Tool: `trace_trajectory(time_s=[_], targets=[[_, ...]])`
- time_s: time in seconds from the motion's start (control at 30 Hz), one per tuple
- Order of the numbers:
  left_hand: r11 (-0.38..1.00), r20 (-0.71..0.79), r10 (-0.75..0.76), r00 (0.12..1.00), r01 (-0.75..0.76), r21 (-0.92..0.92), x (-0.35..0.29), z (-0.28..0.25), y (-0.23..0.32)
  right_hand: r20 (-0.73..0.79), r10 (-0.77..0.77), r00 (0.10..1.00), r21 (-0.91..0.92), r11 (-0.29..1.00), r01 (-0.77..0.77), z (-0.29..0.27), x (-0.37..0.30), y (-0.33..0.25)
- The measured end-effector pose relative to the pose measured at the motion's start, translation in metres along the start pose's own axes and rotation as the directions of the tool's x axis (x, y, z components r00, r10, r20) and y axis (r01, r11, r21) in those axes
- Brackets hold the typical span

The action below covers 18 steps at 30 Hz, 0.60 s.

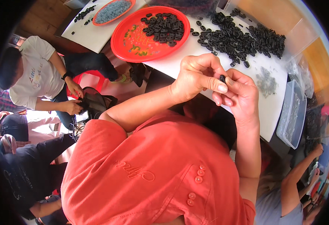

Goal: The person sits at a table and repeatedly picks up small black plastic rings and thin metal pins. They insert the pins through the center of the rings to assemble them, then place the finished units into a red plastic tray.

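My left hand (202,77) and my right hand (243,93) meet above the near edge of the white table. Pinched between their thumbs and fingertips is a small black plastic part (222,78), mostly covered by the fingers. Beyond my left hand a red round tray (121,47) carries a heap of black oval parts (166,28) with holes in them. A larger loose pile of similar black parts (228,39) lies on the table past my right hand. Small clear or silvery pieces (266,82) are scattered to its right.
A second red tray (96,18), full of small grey-blue pieces, stands at the far left. At the table's right edge is a clear plastic tub (292,116), with a plastic bag (299,75) behind it. Other people sit at left (41,75) and lower right (280,202).
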<state>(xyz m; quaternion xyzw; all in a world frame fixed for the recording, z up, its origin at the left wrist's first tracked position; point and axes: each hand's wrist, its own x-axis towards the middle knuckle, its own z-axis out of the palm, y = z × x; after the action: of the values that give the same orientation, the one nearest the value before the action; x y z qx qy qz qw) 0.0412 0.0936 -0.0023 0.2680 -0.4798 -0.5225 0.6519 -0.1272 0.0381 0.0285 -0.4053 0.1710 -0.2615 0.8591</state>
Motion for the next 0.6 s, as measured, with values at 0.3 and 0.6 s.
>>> trace_trajectory(time_s=[0.3,0.6], targets=[[0.991,0.005,-0.050,0.999,0.050,-0.122,-0.009,0.004,0.010,-0.010,0.015,1.000,-0.089,0.996,-0.016,-0.005,0.001,0.005],[0.999,-0.038,0.019,0.999,-0.018,0.039,-0.007,-0.003,-0.001,0.004,0.046,0.999,-0.086,0.995,-0.045,-0.002,0.001,0.007]])
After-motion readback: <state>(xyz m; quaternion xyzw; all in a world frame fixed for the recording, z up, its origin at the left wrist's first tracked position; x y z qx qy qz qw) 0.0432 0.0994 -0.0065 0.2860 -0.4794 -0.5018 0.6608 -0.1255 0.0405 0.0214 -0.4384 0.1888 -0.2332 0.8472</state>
